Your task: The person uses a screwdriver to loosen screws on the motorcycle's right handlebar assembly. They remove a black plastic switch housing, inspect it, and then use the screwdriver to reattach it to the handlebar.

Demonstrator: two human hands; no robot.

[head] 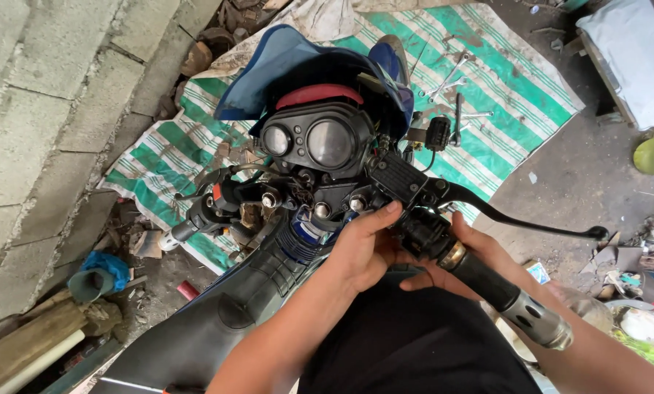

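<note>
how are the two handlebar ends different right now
The right handlebar grip has a long black lever and both the left hand and right hand at its switch housing. The left handlebar end is untouched, with a red switch and white tip. Both are black.

One motorcycle [298, 219] stands here, with two round gauges [312, 142] in its single instrument cluster, one brake lever [517, 211] and one black throttle grip [487, 281]. Two hands work at the right handlebar, the left hand [363, 248] and the right hand [473, 255]. One green-and-white striped tarp [502, 80] lies on the ground with at least four wrenches [455, 80] scattered on it.
</note>
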